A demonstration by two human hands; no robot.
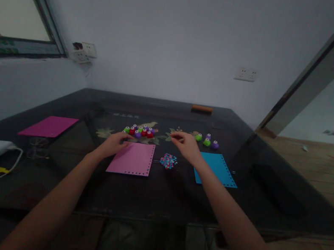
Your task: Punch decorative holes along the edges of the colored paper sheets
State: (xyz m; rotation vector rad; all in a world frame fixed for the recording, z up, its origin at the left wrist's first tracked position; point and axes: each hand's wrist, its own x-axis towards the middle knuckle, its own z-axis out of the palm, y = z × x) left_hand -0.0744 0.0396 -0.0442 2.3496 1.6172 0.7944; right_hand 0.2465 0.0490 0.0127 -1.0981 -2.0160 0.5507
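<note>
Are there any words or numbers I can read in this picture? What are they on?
None can be read.
Pale marks on the dark table, just beyond the cluster of small punches: too blurred to read.
Green marks on the window frame: too blurred to read.
The pink sheet, blue sheet and magenta sheet carry no writing.

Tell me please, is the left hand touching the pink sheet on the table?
Touching. In the head view, the fingers of the left hand lie over the top left corner of the pink sheet, with no gap showing between them.
</note>
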